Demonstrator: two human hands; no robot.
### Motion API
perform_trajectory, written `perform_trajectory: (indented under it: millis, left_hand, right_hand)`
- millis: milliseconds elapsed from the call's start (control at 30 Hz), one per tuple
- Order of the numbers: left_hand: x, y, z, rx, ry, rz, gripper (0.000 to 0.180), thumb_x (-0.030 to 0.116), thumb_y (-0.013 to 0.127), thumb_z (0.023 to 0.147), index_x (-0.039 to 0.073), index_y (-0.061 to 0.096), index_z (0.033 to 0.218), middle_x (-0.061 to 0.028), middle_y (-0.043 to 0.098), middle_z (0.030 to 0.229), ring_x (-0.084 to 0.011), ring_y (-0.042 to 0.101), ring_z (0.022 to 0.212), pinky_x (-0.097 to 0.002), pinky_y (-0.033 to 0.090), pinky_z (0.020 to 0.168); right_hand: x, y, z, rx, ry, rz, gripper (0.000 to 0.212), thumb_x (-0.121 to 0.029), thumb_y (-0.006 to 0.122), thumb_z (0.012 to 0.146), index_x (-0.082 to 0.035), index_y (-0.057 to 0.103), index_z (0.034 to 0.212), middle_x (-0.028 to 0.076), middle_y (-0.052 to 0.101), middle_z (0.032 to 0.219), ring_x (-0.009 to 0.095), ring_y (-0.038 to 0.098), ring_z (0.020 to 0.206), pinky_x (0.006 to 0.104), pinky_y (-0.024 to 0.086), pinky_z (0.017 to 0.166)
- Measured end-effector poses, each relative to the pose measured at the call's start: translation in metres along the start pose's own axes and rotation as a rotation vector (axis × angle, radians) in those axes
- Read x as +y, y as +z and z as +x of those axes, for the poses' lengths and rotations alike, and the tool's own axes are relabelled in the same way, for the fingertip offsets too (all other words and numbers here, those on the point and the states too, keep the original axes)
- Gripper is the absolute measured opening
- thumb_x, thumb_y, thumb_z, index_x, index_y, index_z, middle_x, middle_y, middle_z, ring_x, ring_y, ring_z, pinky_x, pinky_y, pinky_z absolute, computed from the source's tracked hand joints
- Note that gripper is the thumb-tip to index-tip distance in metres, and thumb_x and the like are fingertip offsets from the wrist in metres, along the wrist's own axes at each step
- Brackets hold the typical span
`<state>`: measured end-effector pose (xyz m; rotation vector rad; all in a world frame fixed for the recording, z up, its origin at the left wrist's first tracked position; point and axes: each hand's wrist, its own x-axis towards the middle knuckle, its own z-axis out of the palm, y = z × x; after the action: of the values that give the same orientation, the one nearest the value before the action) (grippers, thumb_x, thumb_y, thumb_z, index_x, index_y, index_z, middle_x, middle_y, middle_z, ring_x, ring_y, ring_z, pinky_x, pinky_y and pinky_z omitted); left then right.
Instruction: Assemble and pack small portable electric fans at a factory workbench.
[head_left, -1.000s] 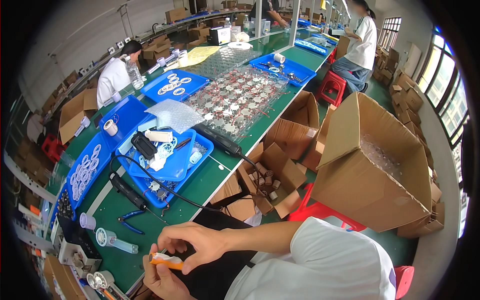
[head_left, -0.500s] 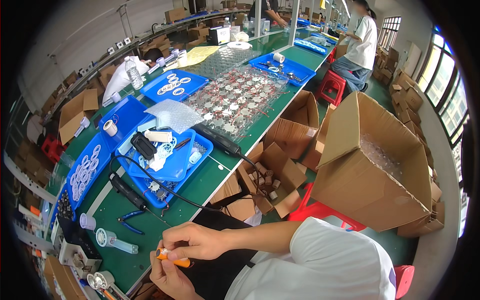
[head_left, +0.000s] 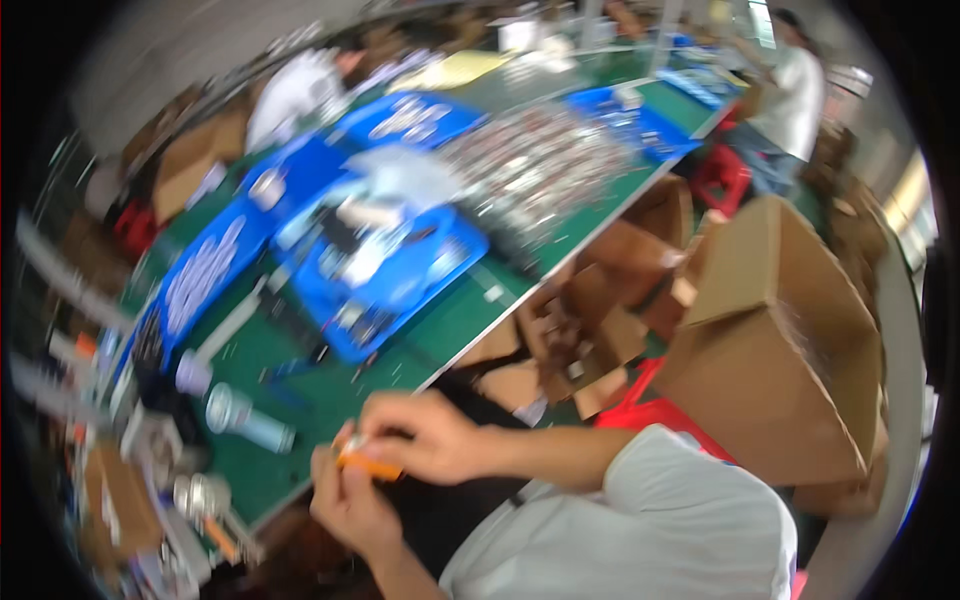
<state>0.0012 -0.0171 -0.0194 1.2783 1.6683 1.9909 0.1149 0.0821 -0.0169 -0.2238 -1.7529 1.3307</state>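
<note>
An orange cylindrical battery (head_left: 372,465) with a whitish end is held between both my hands, just off the table's front edge. My left hand (head_left: 352,500) closes on it from below, thumb and fingers pinching. From above, my right hand (head_left: 425,437) bends its fingers onto the same battery. Motion blur hides the fine detail at my fingertips. On the table beyond my hands lie a black-handled soldering iron (head_left: 290,318) and blue-handled pliers (head_left: 288,372). Left of my hands rests a round-headed plastic part with a translucent, light-blue handle (head_left: 250,418).
Stacked blue trays (head_left: 455,250) with loose parts stand on the green table (head_left: 455,330). Another blue tray (head_left: 205,262) holds white rings. Beyond are many wired metal discs (head_left: 545,165). Open cardboard boxes (head_left: 745,370) and a red stool (head_left: 650,405) stand at right. A person (head_left: 795,100) is farther back.
The whole view has swung and blurred, shifting the scene rightward in the picture. Both hands keep the battery between them.
</note>
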Motion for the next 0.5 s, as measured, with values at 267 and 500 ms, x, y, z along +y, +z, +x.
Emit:
perform_trajectory:
  millis: [267, 500]
  left_hand:
    - [-0.006, -0.007, 0.003, -0.071, -0.131, -0.275, 0.03, 0.017, 0.065, 0.103, -0.012, 0.071, 0.107, -0.0081, 0.061, 0.093, -0.0172, 0.062, 0.095, -0.0419, 0.049, 0.108]
    - [-0.003, -0.009, 0.001, -0.086, -0.111, -0.276, 0.032, 0.02, 0.065, 0.104, -0.012, 0.071, 0.109, -0.0078, 0.061, 0.093, -0.0158, 0.061, 0.09, -0.0485, 0.047, 0.114]
  right_hand:
    - [-0.002, 0.001, -0.007, 0.056, 0.119, 0.029, 0.022, -0.009, 0.082, 0.089, 0.001, 0.066, 0.099, 0.007, 0.07, 0.085, 0.011, 0.07, 0.073, 0.0247, 0.056, 0.065]
    - [-0.004, -0.008, 0.0, 0.096, 0.156, 0.107, 0.022, -0.009, 0.083, 0.087, -0.001, 0.066, 0.098, 0.007, 0.07, 0.085, 0.011, 0.069, 0.071, 0.0247, 0.054, 0.063]
